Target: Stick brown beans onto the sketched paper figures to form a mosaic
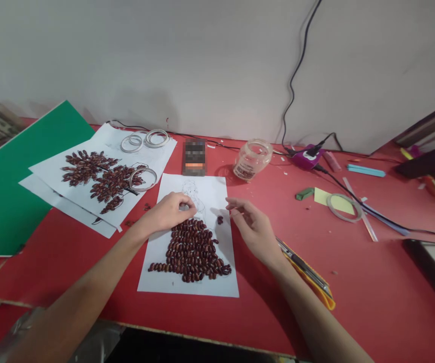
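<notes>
A sheet of white paper (151, 282) bears a pencil drawing of a figure. Rows of dark red-brown beans (192, 249) fill the figure's wide skirt, while its upper part (190, 189) shows bare pencil lines. My left hand (172, 212) is over the sheet's left side, thumb and fingertips pinched just above the top bean row; whatever is between them, if anything, is too small to make out. By the sheet's right edge, my right hand (250, 224) has its thumb and fingers apart and holds nothing visible. A few loose beans (220, 220) lie between my hands.
Left are bean-covered sheets (136, 151) with tape rolls (143, 179) on them, and a green board (24, 186). Behind stand a dark box (193, 159) and a clear jar (253, 159). Right are a purple power adapter (307, 157), cables, cutter (304, 267) and phone (434, 267).
</notes>
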{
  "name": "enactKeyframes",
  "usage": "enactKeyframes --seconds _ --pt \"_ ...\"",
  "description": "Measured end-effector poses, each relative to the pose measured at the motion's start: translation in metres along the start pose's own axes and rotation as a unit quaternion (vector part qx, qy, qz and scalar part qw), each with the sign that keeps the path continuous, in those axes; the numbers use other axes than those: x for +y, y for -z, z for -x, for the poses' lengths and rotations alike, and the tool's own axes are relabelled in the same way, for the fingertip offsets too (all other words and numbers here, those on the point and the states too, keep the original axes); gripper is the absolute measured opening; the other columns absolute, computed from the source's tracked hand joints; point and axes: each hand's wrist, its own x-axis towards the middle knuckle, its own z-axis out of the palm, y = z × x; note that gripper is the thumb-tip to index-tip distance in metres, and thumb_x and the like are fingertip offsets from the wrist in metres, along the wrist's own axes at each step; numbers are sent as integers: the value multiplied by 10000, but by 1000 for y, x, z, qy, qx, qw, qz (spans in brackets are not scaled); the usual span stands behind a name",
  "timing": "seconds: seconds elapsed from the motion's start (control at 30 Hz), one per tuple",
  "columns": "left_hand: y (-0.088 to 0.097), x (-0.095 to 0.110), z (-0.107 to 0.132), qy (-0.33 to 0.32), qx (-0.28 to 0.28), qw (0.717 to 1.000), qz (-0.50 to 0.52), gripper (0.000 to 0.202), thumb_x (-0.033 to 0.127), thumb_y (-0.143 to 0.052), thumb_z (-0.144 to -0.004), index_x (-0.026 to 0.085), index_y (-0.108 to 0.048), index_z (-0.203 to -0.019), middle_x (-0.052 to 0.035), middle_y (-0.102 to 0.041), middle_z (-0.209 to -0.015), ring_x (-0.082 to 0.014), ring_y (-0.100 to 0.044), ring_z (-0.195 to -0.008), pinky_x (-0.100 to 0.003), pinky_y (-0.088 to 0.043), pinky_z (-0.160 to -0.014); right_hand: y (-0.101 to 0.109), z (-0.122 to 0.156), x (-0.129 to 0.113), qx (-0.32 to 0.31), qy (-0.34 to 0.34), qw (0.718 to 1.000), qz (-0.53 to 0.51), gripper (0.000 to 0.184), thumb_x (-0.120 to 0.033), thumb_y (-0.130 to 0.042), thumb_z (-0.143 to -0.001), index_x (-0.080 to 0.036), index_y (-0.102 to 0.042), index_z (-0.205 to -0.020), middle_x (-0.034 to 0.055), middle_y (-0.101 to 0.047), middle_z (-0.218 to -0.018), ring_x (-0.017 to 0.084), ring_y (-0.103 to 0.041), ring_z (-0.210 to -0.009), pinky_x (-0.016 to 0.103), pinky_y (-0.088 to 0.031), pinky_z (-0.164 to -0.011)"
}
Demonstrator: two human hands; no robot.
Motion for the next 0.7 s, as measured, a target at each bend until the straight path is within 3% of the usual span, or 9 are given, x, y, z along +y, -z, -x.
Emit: enactKeyframes --seconds 0.13,0.3,0.43,0.7 --pt "7 3 -14 5 -64 998 -5 189 304 -600 -859 189 -722 -772 -40 -724 -788 -191 -645 -731 -296 -464 -684 -6 2 2 0 19 999 37 286 -370 -538 -1026 -226 -673 -1233 85 -712 -1128 211 -666 -902 366 -530 -818" --pt "20 15 -39 -19 -187 981 -54 179 298 -587 -842 187 -707 -769 -23 -708 -747 -166 -594 -664 -268 -406 -610 -8 1 8 1 28 998 55 265 -382 -542 -1035 -232 -682 -1203 89 -708 -1190 228 -675 -980 375 -526 -854" --pt "28 25 -63 -57 -278 957 -66 77 239 -651 -743 203 -700 -695 -1 -693 -691 -151 -566 -611 -252 -386 -582 -7 0 11 -2 34 998 56 265 -364 -534 -1035 -233 -682 -1211 97 -708 -1212 247 -672 -1050 396 -526 -898" --pt "25 39 -92 -49 -376 923 -68 53 242 -707 -692 223 -721 -644 19 -697 -638 -147 -555 -580 -245 -373 -561 -5 -1 11 -4 36 997 62 267 -365 -537 -1030 -230 -683 -1208 94 -718 -1169 250 -677 -1046 392 -525 -904"
